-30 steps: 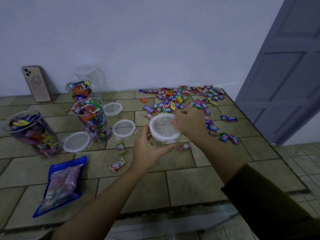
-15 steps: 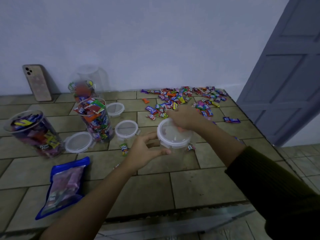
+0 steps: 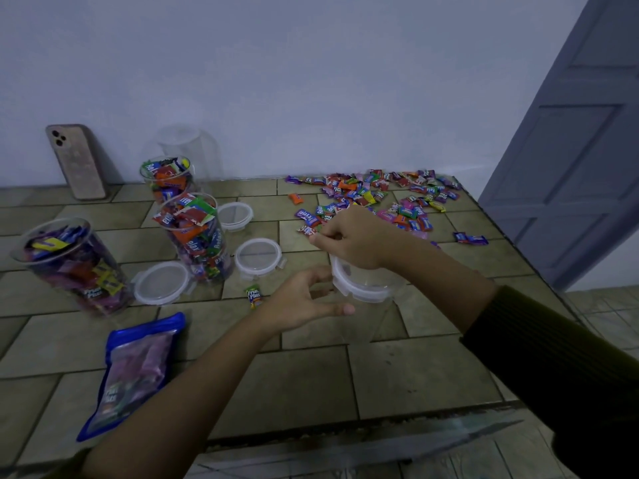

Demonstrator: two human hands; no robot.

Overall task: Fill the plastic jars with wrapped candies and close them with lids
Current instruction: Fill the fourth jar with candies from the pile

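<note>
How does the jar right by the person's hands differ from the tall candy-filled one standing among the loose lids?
The near jar looks empty; the middle jar is packed to its rim with wrapped candies. The near jar wears a white lid; the middle jar is open, with loose lids lying beside it. Both are clear plastic and sit on the tiled top.

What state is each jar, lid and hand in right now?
Left jar: full, uncapped.
Middle jar: full, uncapped.
Far jar: full, uncapped.
Wall-side clear jar: empty.
Front clear jar: empty, lid tilted on it.
Loose lids: lying flat beside the jars.
Right hand: grips the lid.
Left hand: open beside front clear jar.
</note>
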